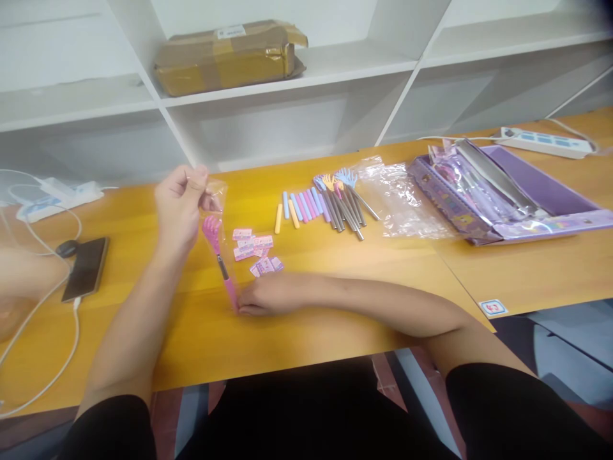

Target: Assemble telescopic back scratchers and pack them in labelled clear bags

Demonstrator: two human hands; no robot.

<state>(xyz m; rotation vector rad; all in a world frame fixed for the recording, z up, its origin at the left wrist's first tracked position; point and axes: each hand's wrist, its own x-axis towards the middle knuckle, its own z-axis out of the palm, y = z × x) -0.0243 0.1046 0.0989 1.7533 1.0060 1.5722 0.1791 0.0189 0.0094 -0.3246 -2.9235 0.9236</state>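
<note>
My left hand pinches the top of a clear plastic bag and holds it up over the table. Inside the bag is a pink back scratcher, its claw end up and its handle slanting down to the right. My right hand has its fingers closed at the bag's lower end, by the pink handle. Beyond that hand lie several small printed cards. Farther back are loose coloured handle tubes and a pile of back scratcher heads on metal rods.
Empty clear bags lie beside a purple box with packed items. At left are a phone, cables and a power strip; another person's blurred arm reaches in. A taped carton sits on the shelf.
</note>
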